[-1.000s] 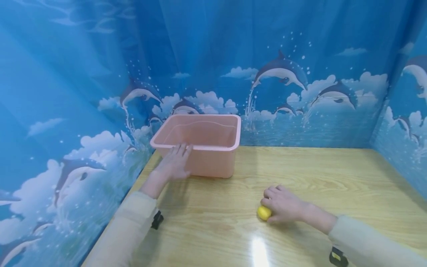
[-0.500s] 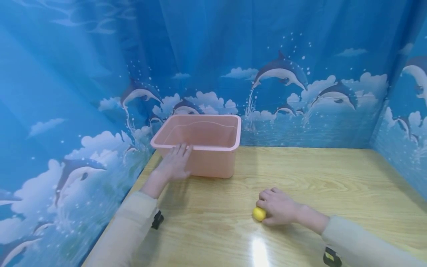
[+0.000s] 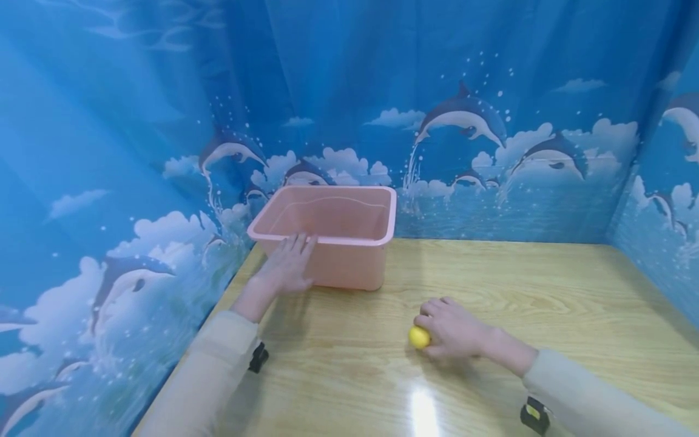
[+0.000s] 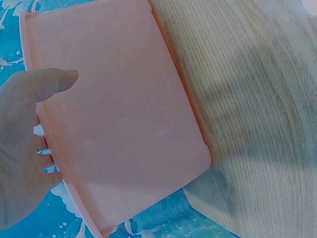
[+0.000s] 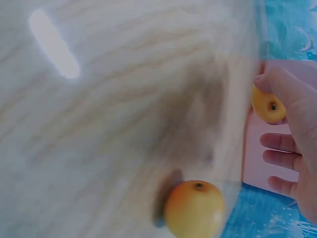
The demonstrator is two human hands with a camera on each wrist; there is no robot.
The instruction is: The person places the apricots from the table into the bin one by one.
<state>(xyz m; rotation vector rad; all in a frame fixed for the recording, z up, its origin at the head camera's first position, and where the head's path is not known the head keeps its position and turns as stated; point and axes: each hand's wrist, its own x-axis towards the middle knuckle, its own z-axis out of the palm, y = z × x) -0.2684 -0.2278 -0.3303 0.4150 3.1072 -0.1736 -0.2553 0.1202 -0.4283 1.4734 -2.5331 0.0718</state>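
A pink plastic bin [image 3: 349, 264] stands at the table's back left. My left hand [image 3: 286, 265] holds its near rim, with the thumb [image 4: 59, 81] outside the wall and the fingertips hidden behind the rim in the left wrist view. To the right of the bin, and nearer to me, my right hand [image 3: 455, 329] grips a small yellow fruit [image 3: 419, 337] between thumb and fingers. In the right wrist view, this fruit [image 5: 267, 105] shows a dimple with a dark spot, and the other fingers stand apart from it.
A second, orange-yellow fruit [image 5: 194, 210] rests on the wooden table [image 3: 519, 279] in the right wrist view; the head view does not show it. Blue dolphin-print curtains [image 3: 338, 91] enclose the table at the back and both sides.
My right hand has moved left with the yellow fruit, and over the last half second also slightly away from me. The left hand and the bin have stayed in place.
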